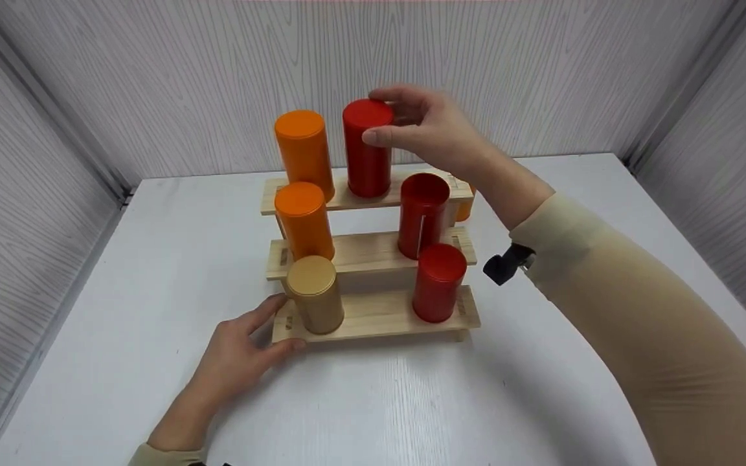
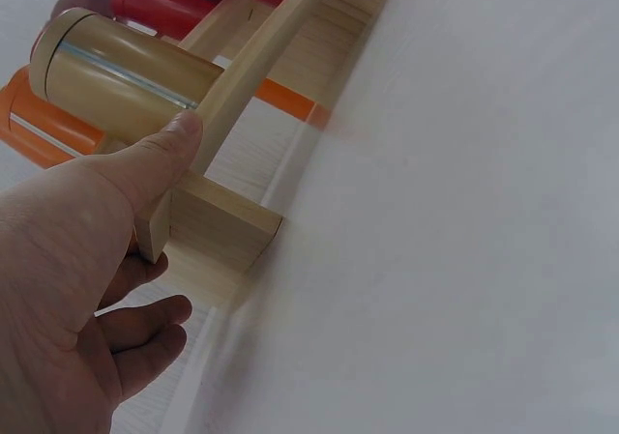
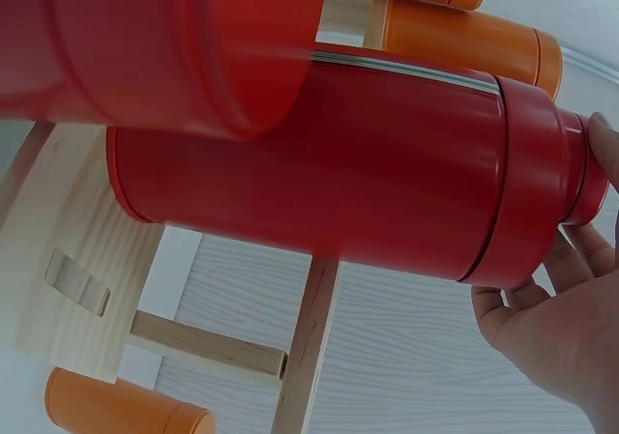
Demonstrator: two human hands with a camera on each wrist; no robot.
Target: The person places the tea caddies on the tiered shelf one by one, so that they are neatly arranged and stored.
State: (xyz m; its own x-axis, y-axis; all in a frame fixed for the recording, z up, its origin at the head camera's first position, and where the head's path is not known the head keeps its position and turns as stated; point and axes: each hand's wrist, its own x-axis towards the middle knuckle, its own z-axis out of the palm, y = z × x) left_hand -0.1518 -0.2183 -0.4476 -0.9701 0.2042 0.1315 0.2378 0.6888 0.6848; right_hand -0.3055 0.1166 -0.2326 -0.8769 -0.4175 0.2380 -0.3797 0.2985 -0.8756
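My right hand (image 1: 438,129) grips the upper part of a red canister (image 1: 368,165) on the top tier, thumb in front and fingers behind. My left hand (image 1: 237,356) holds the left end of the bottom tier of a stepped wooden rack (image 1: 379,314). In the left wrist view its thumb lies over the wood beside a gold canister (image 2: 135,67), the other fingers lower down. On the rack's right side stand a red canister (image 1: 422,220) with a dark top on the middle tier and a red one (image 1: 439,285) on the bottom tier.
Orange canisters stand at the left of the top tier (image 1: 305,152) and the middle tier (image 1: 308,223). Another orange canister (image 1: 465,208) is partly hidden behind the rack's right side. The white table (image 1: 399,401) meets pale wood-grain panels (image 1: 217,84) at its back and sides.
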